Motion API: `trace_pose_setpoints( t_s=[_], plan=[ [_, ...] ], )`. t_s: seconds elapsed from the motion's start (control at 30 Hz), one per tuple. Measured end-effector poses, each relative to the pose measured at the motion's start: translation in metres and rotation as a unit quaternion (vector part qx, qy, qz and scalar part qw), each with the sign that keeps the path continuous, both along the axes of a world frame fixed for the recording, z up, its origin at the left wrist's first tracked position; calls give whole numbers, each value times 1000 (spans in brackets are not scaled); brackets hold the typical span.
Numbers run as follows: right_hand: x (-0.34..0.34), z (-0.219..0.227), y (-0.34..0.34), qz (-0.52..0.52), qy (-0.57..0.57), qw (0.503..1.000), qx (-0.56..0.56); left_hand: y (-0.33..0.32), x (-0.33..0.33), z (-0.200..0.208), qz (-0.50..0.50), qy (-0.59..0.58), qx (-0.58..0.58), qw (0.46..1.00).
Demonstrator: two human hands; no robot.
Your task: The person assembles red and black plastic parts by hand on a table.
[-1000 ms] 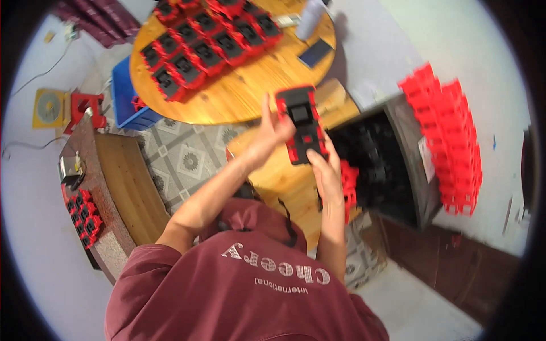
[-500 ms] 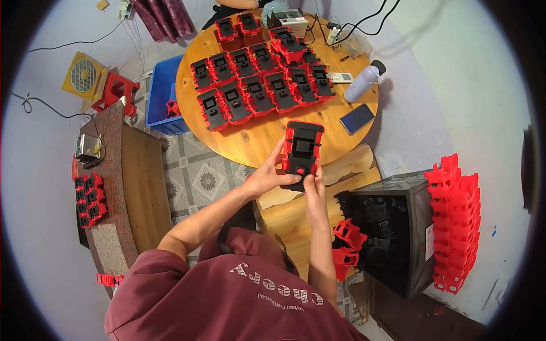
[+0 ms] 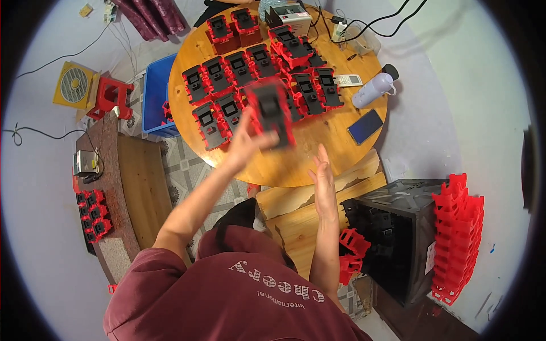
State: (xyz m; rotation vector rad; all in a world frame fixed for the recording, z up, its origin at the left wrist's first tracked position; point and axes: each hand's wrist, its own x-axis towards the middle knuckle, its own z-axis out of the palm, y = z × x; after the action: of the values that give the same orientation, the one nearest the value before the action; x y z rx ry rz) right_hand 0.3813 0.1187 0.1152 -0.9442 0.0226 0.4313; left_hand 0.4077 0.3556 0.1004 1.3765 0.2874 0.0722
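Note:
My left hand (image 3: pixel 244 145) is closed around the lower left side of a red-and-black plastic housing (image 3: pixel 271 111), which is smeared by motion. The hand holds it above the round wooden table (image 3: pixel 310 170), over the front row of similar housings. Open and raised, with fingers stretched, my right hand (image 3: pixel 325 184) holds nothing near the table's front edge. Rows of matching red-and-black housings (image 3: pixel 260 61) stand close together on the table. The held one hides some of the front row.
A lavender bottle (image 3: pixel 372 91), a phone (image 3: pixel 365 126) and a white remote control (image 3: pixel 348 80) lie or stand at the table's right. Beside my right arm are loose red parts (image 3: pixel 354 250), a black box (image 3: pixel 406 199) and stacked red shells (image 3: pixel 458 238). A blue bin (image 3: pixel 153 99) stands left.
My left hand has carried the housing forward and left, over the rows on the table. My right hand has let go of it and opened.

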Motion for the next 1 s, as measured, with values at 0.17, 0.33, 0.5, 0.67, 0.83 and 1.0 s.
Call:
trace_pose_setpoints(
  t_s=[0.17,0.33,0.5,0.67,0.83,1.0],
  plan=[
    [-32,-45,-18,2,28,950,-312,90,143,-3,56,24,-129,990],
    [-77,-78,-43,-15,127,944,-304,104,207,-24,37,49,-124,990],
    [-111,-86,-62,-60,171,937,-300,100,219,-36,35,83,-111,990],
    [-132,-83,-67,-90,211,925,-303,105,231,-54,-11,82,-91,992],
    [-166,-97,-73,-109,211,923,-303,132,256,-83,-84,71,-95,989],
    [-214,-135,-100,-310,206,810,-453,133,245,-61,0,131,-26,991]
  ],
)
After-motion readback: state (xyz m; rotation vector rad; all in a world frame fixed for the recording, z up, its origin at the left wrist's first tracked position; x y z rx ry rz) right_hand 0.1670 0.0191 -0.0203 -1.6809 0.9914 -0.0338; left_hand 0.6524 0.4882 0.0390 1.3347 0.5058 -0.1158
